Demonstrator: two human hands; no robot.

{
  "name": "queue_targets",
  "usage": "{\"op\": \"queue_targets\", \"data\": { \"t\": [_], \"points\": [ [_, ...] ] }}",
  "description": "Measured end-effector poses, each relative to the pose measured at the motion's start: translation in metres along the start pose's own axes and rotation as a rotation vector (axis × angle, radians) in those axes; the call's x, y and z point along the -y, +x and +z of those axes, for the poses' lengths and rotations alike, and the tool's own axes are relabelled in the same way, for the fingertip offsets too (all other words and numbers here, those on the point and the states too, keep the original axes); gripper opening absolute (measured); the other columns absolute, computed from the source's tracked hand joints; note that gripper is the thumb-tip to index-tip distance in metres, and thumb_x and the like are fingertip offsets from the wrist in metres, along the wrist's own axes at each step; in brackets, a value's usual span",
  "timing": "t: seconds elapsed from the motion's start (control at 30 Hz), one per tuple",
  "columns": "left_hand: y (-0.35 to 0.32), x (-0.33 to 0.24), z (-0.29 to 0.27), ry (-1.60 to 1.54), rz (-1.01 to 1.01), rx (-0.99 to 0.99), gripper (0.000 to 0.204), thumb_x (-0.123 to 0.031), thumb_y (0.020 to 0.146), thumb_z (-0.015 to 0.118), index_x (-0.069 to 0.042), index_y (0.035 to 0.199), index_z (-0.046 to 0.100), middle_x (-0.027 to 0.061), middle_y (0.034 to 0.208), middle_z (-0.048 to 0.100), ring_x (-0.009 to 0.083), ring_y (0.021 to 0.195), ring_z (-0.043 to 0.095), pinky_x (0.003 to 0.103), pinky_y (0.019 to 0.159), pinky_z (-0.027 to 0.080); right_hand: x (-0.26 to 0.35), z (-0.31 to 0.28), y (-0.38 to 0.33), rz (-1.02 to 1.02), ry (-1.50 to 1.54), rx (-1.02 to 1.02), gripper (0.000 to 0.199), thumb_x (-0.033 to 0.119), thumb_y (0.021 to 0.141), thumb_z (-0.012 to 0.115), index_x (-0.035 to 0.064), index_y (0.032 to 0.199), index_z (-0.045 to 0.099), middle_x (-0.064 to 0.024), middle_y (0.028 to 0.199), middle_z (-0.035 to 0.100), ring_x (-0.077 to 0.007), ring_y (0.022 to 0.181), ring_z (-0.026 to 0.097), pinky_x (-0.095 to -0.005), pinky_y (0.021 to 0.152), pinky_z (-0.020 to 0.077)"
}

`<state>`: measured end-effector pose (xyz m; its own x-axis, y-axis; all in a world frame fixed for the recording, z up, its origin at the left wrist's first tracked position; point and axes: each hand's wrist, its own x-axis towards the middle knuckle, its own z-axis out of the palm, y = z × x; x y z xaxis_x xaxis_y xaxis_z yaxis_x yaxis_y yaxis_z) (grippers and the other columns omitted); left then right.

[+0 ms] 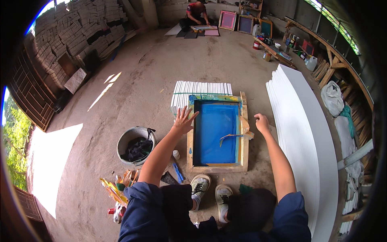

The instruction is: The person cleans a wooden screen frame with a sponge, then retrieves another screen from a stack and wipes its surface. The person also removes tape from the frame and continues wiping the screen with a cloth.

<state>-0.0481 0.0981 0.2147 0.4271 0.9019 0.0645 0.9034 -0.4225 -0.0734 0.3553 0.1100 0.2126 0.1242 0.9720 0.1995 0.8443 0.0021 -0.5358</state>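
Note:
A wooden screen-printing frame with blue mesh lies flat on the floor in front of my feet. My left hand is open, fingers spread, at the frame's upper left edge; whether it touches the wood I cannot tell. To the right of the frame, apart from it, my right hand is closed with curled fingers, and what they hold, if anything, is hidden. Loose strips of brown tape curl up from the frame's right side and hang over the mesh. Blue and yellow smears mark the far edge.
Strapped white sheets stand beyond the frame; a tall white stack rises at right. On the left are a grey bucket with dark cloth, a small white bottle, a blue tool and crumpled wrappers. Another person sits far back.

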Motion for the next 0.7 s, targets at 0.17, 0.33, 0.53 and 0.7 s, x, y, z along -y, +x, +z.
{"op": "queue_targets", "data": {
  "t": [0.17, 0.33, 0.53, 0.7],
  "points": [
    [-0.029, 0.001, -0.041, 0.041, -0.022, -0.024, 0.066, -0.039, 0.073, 0.070, -0.022, 0.132, 0.045, 0.0098, 0.138, 0.036, 0.0348, 0.134, 0.022, 0.060, 0.107, 0.018, 0.045, -0.039, -0.017, -0.035, -0.025, 0.058, 0.016, 0.009, 0.082, 0.055, 0.0059, 0.094, 0.066, -0.0118, 0.094, 0.068, -0.0263, 0.092, 0.064, -0.0362, 0.082, 0.0490],
    [-0.041, -0.001, -0.032, 0.113, 0.022, 0.034, 0.055, -0.046, 0.076, 0.064, -0.022, 0.125, 0.053, 0.0084, 0.137, 0.038, 0.0316, 0.135, 0.019, 0.059, 0.107, 0.018, 0.105, -0.050, -0.054, 0.072, -0.246, 0.232, 0.022, 0.020, 0.084, 0.050, 0.0089, 0.096, 0.066, -0.0167, 0.100, 0.065, -0.0339, 0.097, 0.061, -0.0430, 0.084, 0.0487],
    [-0.013, -0.020, -0.001, 0.067, 0.041, 0.125, 0.059, -0.045, 0.076, 0.065, -0.022, 0.128, 0.049, 0.0091, 0.137, 0.037, 0.0327, 0.135, 0.020, 0.060, 0.106, 0.020, 0.064, -0.010, -0.048, 0.175, -0.270, 0.239, 0.024, 0.027, 0.086, 0.051, 0.0095, 0.097, 0.063, -0.0159, 0.103, 0.064, -0.0346, 0.101, 0.059, -0.0470, 0.085, 0.0470],
    [0.032, -0.012, 0.049, 0.023, -0.100, 0.076, 0.071, -0.043, 0.075, 0.066, -0.017, 0.135, 0.038, 0.0102, 0.142, 0.029, 0.0352, 0.134, 0.019, 0.061, 0.106, 0.019, 0.024, 0.056, -0.025, 0.306, -0.184, 0.198, 0.044, 0.032, 0.085, 0.058, 0.0037, 0.118, 0.046, -0.0197, 0.116, 0.051, -0.0381, 0.104, 0.055, -0.0471, 0.086, 0.0473]
  ]
}}
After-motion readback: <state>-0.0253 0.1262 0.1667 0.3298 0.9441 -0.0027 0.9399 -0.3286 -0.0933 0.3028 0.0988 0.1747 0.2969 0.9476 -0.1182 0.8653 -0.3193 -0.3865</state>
